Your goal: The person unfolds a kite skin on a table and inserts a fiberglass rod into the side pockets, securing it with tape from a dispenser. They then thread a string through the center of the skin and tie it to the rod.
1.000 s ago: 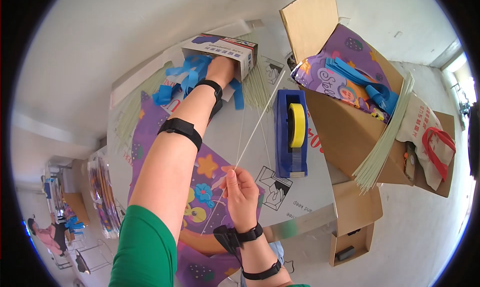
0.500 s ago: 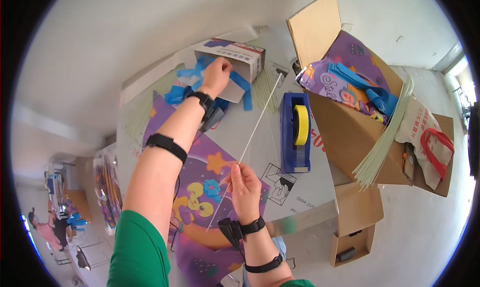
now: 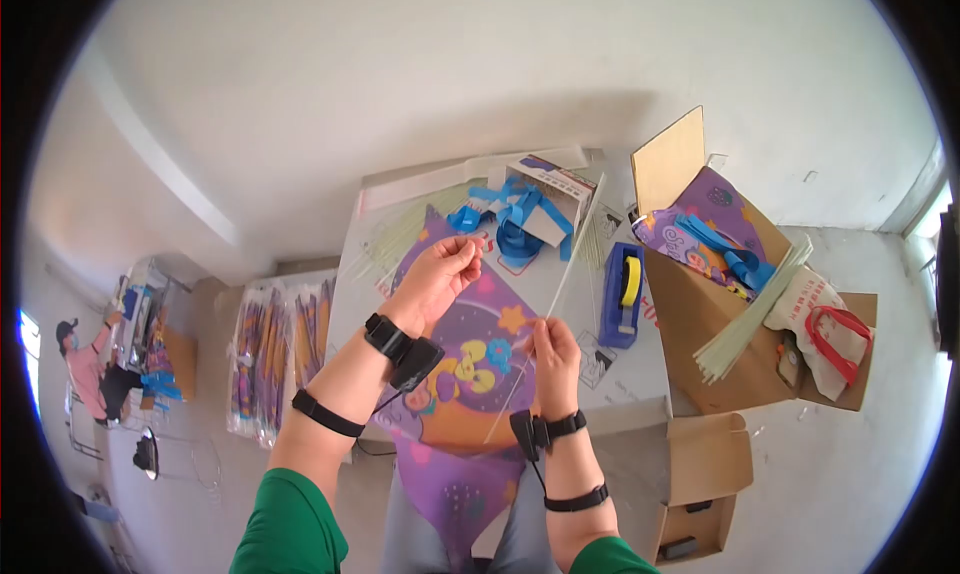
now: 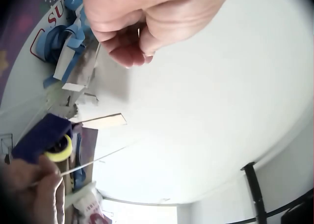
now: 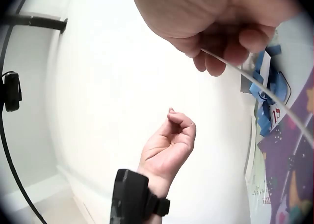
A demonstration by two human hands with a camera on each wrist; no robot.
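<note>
In the head view, my right hand [image 3: 556,359] pinches a thin white rod [image 3: 573,253] between thumb and fingers. The rod slants over a purple printed sheet [image 3: 480,314] with stars and a yellow cartoon figure, which hangs off the table's near edge. My left hand [image 3: 435,282] is raised above the sheet's left part, fingers curled and thumb against the fingertips. Nothing shows between those fingertips in the left wrist view. Blue ribbons [image 3: 517,236] spill from an open printed box [image 3: 560,181] beyond the left hand. A blue tape dispenser [image 3: 614,314] stands right of the rod.
A cardboard box [image 3: 700,354] at right holds purple sheets, more blue ribbon and a bundle of pale rods [image 3: 755,314]. A smaller open carton [image 3: 708,459] is below it. Wrapped bundles [image 3: 262,354] lie at left, and another person [image 3: 88,369] is farther left.
My left hand has come out of the ribbon box and moved back toward me above the purple sheet. The right hand keeps its pinch on the rod. The head view has tilted up.
</note>
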